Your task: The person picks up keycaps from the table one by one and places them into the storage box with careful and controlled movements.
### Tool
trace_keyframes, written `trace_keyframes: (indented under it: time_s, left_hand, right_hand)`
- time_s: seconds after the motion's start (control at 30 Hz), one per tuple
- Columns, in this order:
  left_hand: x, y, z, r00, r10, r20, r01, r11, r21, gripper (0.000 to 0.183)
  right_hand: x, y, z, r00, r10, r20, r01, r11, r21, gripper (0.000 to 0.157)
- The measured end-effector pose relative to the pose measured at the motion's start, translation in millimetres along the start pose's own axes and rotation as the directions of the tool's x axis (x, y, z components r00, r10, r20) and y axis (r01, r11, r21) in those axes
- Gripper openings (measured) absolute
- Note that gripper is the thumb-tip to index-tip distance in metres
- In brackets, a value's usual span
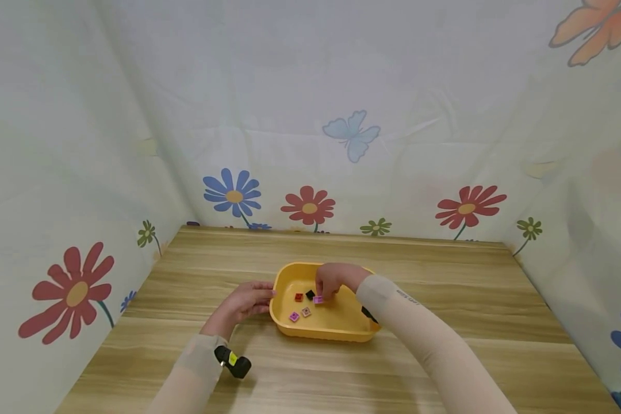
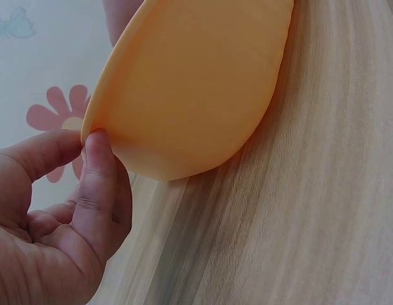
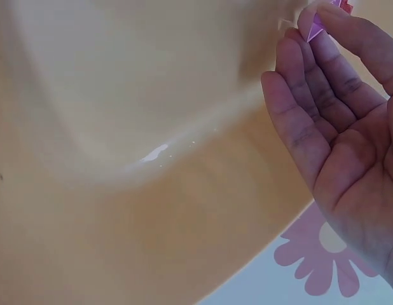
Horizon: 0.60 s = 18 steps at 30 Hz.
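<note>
A yellow plastic basin (image 1: 323,333) stands on the table, and my left hand (image 1: 245,299) pinches its left rim between thumb and finger. The left wrist view shows the same grip on the basin wall (image 2: 196,89). My right hand (image 1: 336,277) reaches down inside the basin. Between its thumb and forefinger it pinches a small purple square piece (image 3: 317,25), also visible in the head view. Lying to the left on the basin floor are a red piece (image 1: 298,297), a black piece (image 1: 310,294), a pink piece (image 1: 294,317) and a pale pinkish piece (image 1: 306,312).
Wood-grain table (image 1: 471,299) extends around the basin. A white curtain with flowers and butterflies (image 1: 269,103) hangs behind the table and along both sides. A black wrist camera (image 1: 233,361) is strapped to the left wrist.
</note>
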State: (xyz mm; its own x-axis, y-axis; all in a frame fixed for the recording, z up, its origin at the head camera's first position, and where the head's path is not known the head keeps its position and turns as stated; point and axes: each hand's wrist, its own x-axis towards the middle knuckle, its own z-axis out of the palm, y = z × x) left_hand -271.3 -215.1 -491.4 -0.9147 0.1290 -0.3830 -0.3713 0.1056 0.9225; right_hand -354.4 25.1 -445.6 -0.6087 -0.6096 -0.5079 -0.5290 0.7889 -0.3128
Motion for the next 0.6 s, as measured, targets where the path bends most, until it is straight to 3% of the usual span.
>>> trace_keyframes:
  time_s: [0.37,0.6]
  left_hand:
    - [3.6,-2.9,-1.2,1.000,-0.006,-0.007,0.006,1.000,0.000,0.043]
    - [4.6,-2.2,-2.0,1.000,-0.012,-0.016,0.012,1.000,0.006,0.042]
  right_hand:
    - [7.5,3.1,6.4,0.999,0.016,0.039,-0.020,0.994,0.104,0.028]
    - [9.9,2.8,6.6,0.998,0.019,0.061,-0.026,0.993,0.117,0.033]
